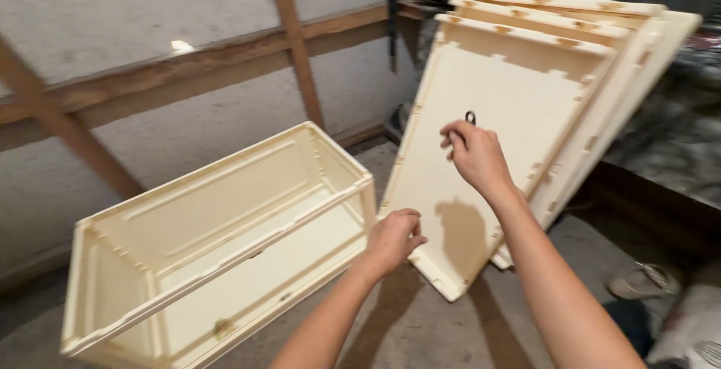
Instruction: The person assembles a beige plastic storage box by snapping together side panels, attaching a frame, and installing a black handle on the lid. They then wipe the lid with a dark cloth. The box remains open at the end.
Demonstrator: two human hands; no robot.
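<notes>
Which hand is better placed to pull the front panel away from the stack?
Probably the right hand: it already pinches the dark ring on the front panel. The left hand only touches its lower edge.

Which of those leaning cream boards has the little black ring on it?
The front panel, nearest the person. The right hand touches the black ring near its middle, and the left hand is by its lower edge. The panels behind show only edges.
</notes>
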